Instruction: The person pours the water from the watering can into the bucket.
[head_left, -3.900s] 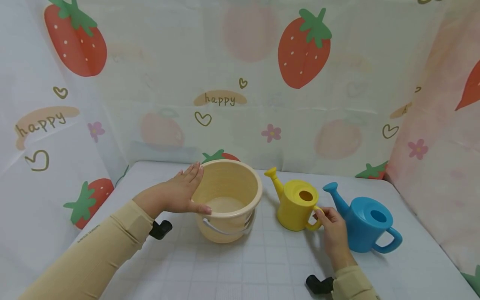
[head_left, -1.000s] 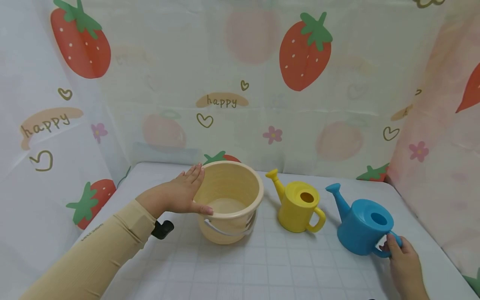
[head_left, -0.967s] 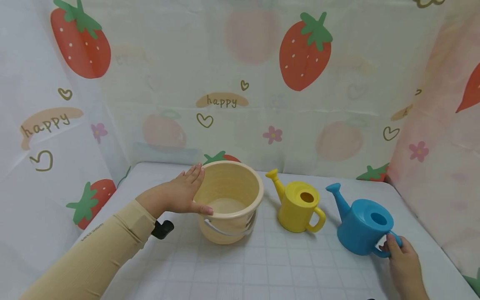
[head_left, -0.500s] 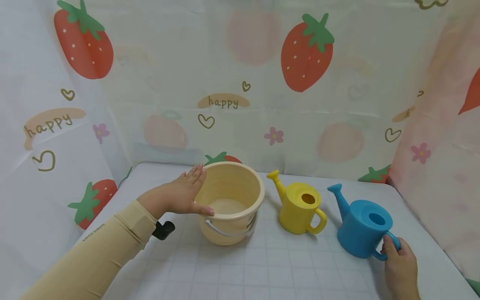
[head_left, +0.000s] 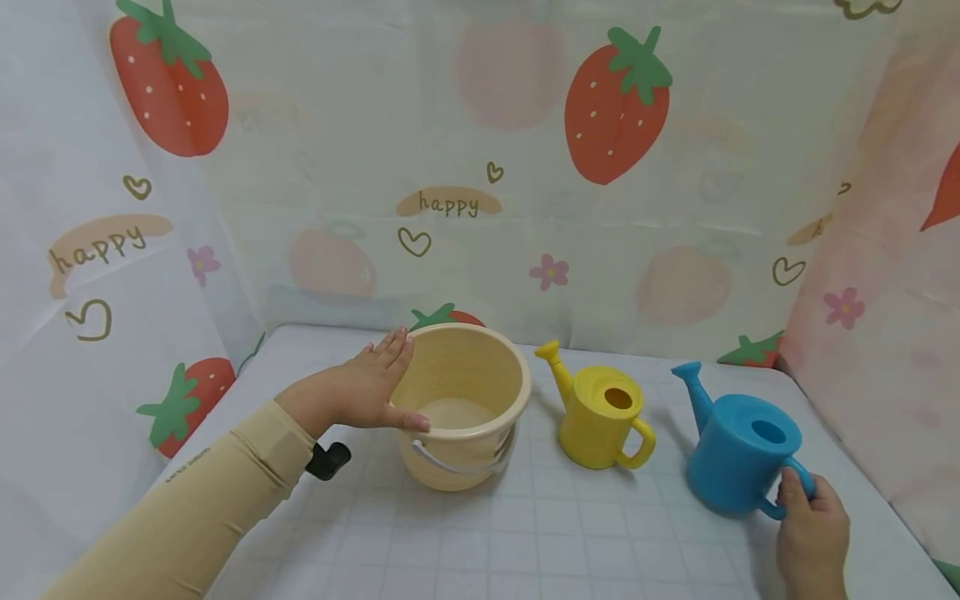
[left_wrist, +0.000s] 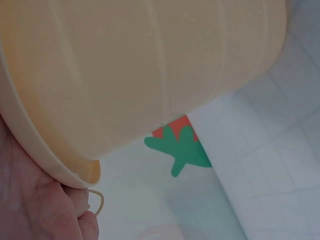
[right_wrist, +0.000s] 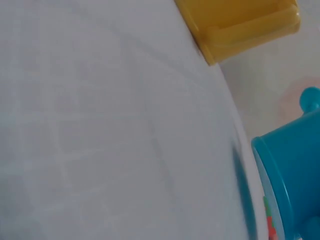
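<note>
My left hand rests on the left rim of a cream plastic bucket. Its fingers are straight and its thumb lies over the front rim. The left wrist view shows the bucket's ribbed outer wall and part of that hand. At the right, my right hand grips the handle of a blue watering can, whose spout points left. In the right wrist view the can appears slightly above the table, its shadow below. That hand is out of the right wrist view.
A yellow watering can stands between the bucket and the blue can, its handle to the right. White cloth with a faint grid covers the table. A strawberry-print curtain surrounds the back and sides.
My right hand has left the yellow can's handle and now holds the blue can's. Over the last half second the blue can has shifted slightly right. My left hand stays on the bucket.
</note>
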